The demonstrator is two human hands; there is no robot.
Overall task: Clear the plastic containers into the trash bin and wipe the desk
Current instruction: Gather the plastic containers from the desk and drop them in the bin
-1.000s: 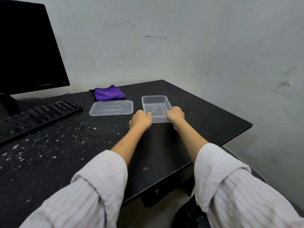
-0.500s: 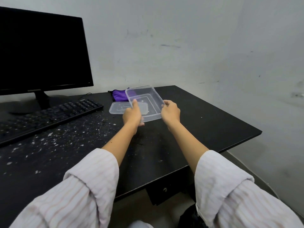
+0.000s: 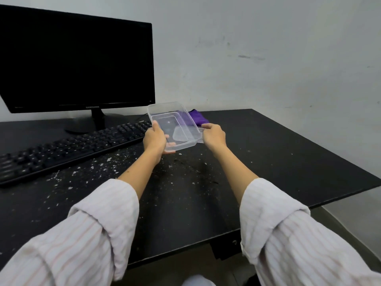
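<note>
While tilted, the container [image 3: 172, 124] sits in left-hand fingers [image 3: 156, 129].

Monitor [image 3: 76, 65] behind keyboard [image 3: 68, 147] on desk [image 3: 288, 162]; cloth [image 3: 199, 118] right, at back.

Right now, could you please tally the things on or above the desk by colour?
Black: 2, monitor and keyboard
Clear plastic: 2, container and lid
Purple: 1, cloth
Total: 5
</note>
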